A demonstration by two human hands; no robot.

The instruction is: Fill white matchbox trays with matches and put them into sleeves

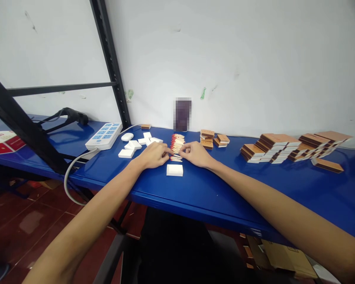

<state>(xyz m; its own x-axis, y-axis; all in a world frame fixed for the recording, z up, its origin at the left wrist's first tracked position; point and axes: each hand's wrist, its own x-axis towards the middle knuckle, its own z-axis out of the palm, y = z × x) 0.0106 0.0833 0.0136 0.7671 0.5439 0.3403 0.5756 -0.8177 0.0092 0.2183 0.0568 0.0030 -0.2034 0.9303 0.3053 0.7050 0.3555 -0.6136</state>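
Note:
A long row of loose matches (177, 142) with red heads on the left lies on the blue table. My left hand (155, 154) rests at the row's left side, its fingers curled in and their tips against the match heads. From the other side, my right hand (197, 154) pinches thumb and forefinger at the plain ends of the matches. Exactly how many matches lie between the fingers is too small to tell. Just in front of both hands sits a white matchbox tray (174, 170); its inside cannot be made out.
White trays (133, 145) lie scattered to the left, near a white mouse (127, 137) and a power strip (104, 136). Brown matchboxes (207, 139) sit behind my right hand, with larger stacks (272, 148) farther right. A blurred dark rectangle (182, 114) leans on the wall. A black shelf post (111, 59) rises at left.

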